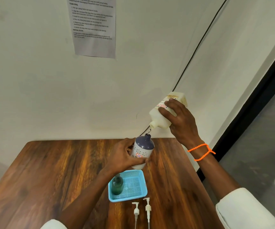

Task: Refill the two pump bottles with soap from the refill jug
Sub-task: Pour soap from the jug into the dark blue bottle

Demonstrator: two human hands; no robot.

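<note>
My right hand [181,123] grips the cream refill jug [162,117], tipped mouth-down to the left. A thin stream of soap falls from its mouth into the open neck of a white pump bottle with a grey-blue top [143,150]. My left hand [125,156] holds that bottle, tilted, above the wooden table [51,171]. A dark green bottle [117,185] without a pump stands in the left part of the blue tray [138,195]. Two white pump heads [136,210] [148,208] lie on the table in front of the tray.
The table's far edge meets a white wall. A printed sheet [94,25] hangs on the wall and a black cable [199,43] runs down it behind the jug. A dark-framed glass panel [257,129] stands to the right of the table.
</note>
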